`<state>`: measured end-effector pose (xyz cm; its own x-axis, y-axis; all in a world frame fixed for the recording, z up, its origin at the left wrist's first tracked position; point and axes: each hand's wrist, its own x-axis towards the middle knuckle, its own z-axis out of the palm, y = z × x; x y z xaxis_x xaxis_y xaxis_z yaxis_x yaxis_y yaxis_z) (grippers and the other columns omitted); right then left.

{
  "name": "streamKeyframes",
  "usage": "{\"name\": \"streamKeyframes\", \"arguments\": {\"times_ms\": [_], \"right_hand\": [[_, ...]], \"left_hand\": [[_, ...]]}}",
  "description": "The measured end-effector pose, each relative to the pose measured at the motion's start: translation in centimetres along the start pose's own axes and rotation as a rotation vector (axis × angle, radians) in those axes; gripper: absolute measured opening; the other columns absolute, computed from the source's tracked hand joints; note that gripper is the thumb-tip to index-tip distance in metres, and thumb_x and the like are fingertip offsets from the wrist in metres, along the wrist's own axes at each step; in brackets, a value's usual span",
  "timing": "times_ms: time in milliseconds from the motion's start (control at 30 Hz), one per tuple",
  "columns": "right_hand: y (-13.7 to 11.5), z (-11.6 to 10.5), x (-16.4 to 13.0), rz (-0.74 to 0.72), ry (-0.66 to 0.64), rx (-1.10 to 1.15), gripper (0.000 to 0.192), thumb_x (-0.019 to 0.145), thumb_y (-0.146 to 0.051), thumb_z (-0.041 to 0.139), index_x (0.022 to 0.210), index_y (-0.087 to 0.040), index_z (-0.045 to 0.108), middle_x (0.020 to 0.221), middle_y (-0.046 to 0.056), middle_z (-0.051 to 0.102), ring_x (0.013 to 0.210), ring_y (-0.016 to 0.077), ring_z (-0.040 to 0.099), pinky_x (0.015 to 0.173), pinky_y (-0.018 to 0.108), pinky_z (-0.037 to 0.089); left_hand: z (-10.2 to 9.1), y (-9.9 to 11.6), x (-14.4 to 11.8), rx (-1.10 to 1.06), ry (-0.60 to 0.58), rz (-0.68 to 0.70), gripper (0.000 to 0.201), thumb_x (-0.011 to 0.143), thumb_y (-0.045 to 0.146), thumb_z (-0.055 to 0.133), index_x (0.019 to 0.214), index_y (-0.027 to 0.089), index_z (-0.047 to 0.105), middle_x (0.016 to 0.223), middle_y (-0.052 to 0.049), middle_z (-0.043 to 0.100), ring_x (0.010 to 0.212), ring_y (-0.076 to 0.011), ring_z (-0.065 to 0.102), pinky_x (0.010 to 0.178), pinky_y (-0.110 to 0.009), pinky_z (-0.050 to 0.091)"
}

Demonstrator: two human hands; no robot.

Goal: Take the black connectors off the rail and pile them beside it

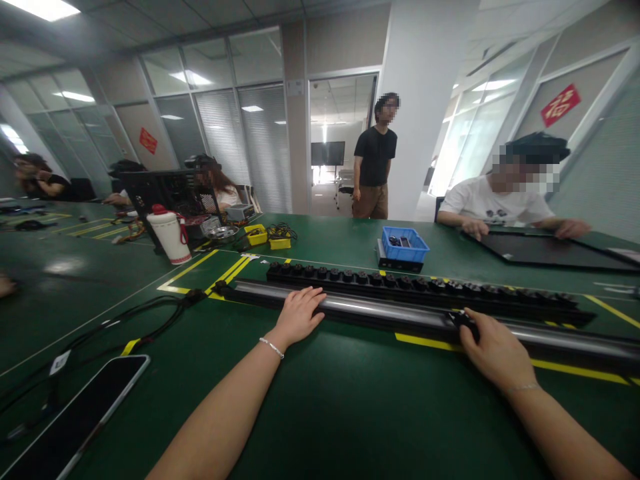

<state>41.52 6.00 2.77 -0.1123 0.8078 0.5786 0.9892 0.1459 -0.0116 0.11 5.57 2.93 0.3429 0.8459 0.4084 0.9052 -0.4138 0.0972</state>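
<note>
A long black and silver rail (380, 310) lies across the green table in front of me. My left hand (299, 315) rests flat on its left part, fingers spread over the silver strip. My right hand (493, 350) sits on the rail further right, with fingertips pinching a small black part (463, 319) on it. Behind the rail lies a second long black strip (425, 287) studded with several round black knobs.
A blue bin (404, 245) stands behind the strips. A phone (75, 417) and black cables (125, 320) lie at the left. A white jug (170, 235) and yellow boxes (257, 235) sit further back. A seated person (500, 200) works at the right; another stands at the doorway (374, 167).
</note>
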Motion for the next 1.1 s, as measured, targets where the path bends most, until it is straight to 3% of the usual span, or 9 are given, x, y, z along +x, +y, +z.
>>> {"name": "streamKeyframes", "arguments": {"times_ms": [433,667,1100], "right_hand": [[-1.1,-0.4,0.2,0.094,-0.019,0.011,0.043,0.085,-0.035,0.034,0.110,-0.007,0.055,0.098,0.015,0.062,0.088,0.0254,0.058,0.081,0.037,0.045],[-2.7,-0.5,0.3,0.070,-0.005,-0.022,0.043,0.085,-0.034,0.034,0.112,-0.008,0.055,0.096,0.015,0.063,0.085,0.0254,0.059,0.077,0.038,0.047],[-2.9,-0.6,0.2,0.067,-0.034,-0.050,0.044,0.086,-0.035,0.034,0.114,-0.008,0.054,0.095,0.015,0.064,0.084,0.0252,0.060,0.075,0.038,0.048]], "left_hand": [[0.0,-0.1,0.0,-0.003,0.003,0.000,0.043,0.086,0.038,0.045,0.128,0.031,0.042,0.139,0.000,0.042,0.128,-0.0211,0.032,0.102,-0.043,0.026],[-0.1,-0.1,-0.1,-0.004,-0.002,0.000,0.042,0.086,0.038,0.044,0.127,0.030,0.042,0.139,0.000,0.041,0.128,-0.0205,0.031,0.102,-0.042,0.026],[-0.2,0.0,0.0,-0.013,-0.013,-0.010,0.045,0.085,0.038,0.045,0.130,0.031,0.040,0.139,0.000,0.041,0.128,-0.0212,0.031,0.103,-0.042,0.025]]}}
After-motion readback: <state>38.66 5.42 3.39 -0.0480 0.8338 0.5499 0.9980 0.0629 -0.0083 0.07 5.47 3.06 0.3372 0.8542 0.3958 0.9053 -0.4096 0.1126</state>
